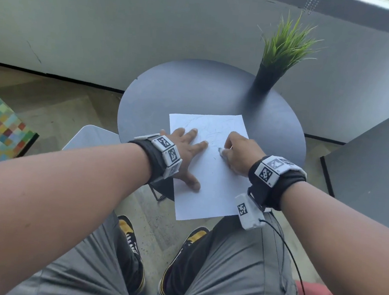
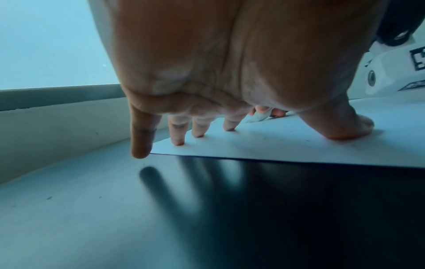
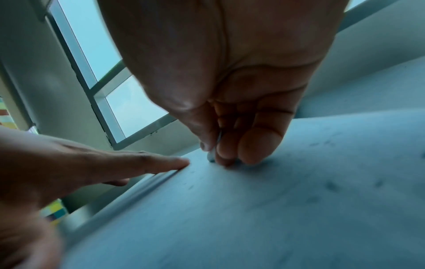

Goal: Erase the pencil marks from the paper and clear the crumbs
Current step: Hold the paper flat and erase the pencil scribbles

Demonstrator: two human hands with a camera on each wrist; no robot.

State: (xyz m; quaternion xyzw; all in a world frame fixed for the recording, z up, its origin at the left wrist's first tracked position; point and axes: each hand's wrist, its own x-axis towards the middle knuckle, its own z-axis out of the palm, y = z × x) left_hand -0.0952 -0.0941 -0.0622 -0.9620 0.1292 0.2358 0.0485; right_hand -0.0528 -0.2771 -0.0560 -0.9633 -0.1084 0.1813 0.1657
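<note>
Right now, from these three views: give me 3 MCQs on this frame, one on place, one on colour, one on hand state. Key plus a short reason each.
1. Where does the potted plant stand?
A. at the table's far right edge
B. on the paper
C. on the floor

2. What colour is the table?
A. white
B. dark grey
C. red

3. What is the right hand doing?
A. lying flat and empty
B. hanging off the table
C. pinching an eraser on the paper

Key: 1 A, the pot sits beyond the paper by the far right rim. 2 B, the round top shows dark grey. 3 C, thumb and fingers grip the small white eraser, while the left hand presses flat on the sheet.
</note>
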